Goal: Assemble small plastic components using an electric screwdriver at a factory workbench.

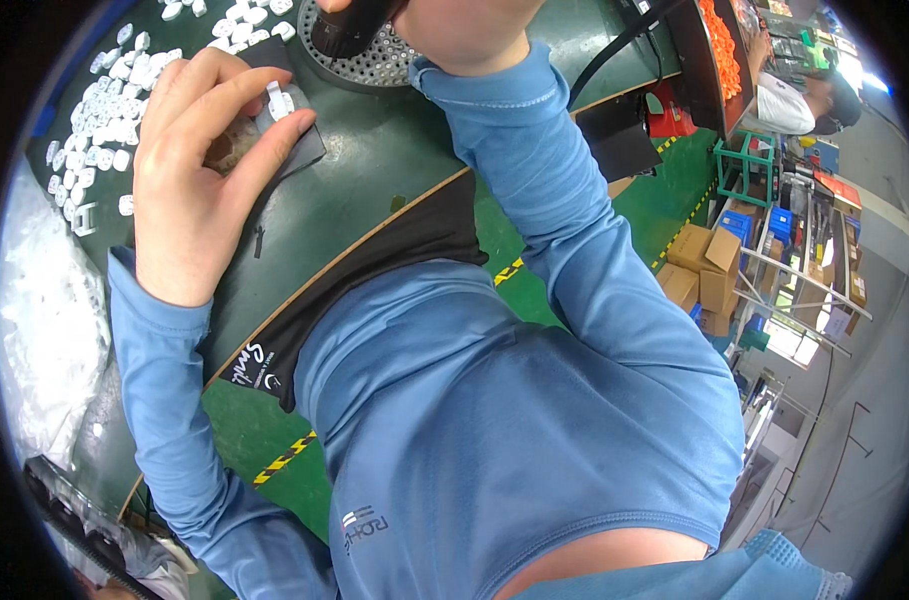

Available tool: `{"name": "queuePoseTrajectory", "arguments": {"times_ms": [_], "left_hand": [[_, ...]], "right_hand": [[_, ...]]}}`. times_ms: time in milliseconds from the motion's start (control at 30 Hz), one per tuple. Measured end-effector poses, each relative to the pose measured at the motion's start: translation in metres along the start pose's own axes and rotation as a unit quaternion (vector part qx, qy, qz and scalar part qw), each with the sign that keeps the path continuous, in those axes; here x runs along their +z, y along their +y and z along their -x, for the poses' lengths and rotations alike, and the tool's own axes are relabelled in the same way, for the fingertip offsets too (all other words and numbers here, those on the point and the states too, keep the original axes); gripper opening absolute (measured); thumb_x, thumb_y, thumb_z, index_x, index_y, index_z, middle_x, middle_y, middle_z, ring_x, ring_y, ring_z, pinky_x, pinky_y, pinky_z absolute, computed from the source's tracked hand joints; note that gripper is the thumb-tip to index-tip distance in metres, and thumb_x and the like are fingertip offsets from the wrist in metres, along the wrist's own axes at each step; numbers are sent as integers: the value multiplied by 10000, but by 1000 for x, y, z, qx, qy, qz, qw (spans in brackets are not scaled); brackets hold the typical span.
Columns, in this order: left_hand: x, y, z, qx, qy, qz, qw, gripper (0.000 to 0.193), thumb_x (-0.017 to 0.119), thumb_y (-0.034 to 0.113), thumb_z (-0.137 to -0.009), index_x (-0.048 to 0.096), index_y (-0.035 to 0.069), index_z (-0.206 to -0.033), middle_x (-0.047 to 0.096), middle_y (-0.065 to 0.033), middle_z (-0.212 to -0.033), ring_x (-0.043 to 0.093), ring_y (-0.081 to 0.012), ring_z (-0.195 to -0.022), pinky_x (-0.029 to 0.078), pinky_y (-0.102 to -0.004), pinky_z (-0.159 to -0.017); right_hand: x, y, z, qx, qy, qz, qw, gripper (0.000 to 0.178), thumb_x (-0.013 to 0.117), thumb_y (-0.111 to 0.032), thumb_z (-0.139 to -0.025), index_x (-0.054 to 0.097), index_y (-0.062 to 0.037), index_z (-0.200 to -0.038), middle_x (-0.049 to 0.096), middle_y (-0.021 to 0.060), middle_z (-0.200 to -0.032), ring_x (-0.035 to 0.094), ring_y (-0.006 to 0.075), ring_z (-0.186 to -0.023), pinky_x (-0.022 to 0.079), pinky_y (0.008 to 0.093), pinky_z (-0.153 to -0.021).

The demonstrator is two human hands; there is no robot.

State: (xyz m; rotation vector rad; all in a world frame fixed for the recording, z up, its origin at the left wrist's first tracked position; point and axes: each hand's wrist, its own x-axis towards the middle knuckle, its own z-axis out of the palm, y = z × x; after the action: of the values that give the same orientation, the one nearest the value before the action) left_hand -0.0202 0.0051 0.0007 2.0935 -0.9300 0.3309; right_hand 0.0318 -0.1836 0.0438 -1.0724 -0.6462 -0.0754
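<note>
My left hand is over the green table, thumb and index finger pinching a small white plastic part. Below that part lies a flat dark block, partly covered by my fingers. At the top edge my right hand is closed around a black cylindrical tool; the frame cuts off much of the hand and tool. The tool's lower end is over a round metal plate full of holes. Many loose white plastic parts are spread on the table left of and beyond my left hand.
Clear plastic bags lie along the left side. A bin of orange pieces stands at the upper right, near a black cable. Farther right are another person, cardboard boxes and shelving. The wooden table edge runs before my body.
</note>
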Motion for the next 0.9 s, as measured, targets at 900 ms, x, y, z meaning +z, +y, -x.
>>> {"name": "queuePoseTrajectory", "arguments": {"times_ms": [900], "left_hand": [[12, -9, 2, 59, 80, 0, 995, 316, 849, 80, -741, 561, -41, -790, 581, -152, -914, 549, -341, -882, 455, -390, -782]], "right_hand": [[27, 8, -4, 15, -57, -25, 998, 1002, 443, -925, -773, 556, 15, -1100, 600, 108, -642, 539, 147, -498, 430, 245, -466]]}}
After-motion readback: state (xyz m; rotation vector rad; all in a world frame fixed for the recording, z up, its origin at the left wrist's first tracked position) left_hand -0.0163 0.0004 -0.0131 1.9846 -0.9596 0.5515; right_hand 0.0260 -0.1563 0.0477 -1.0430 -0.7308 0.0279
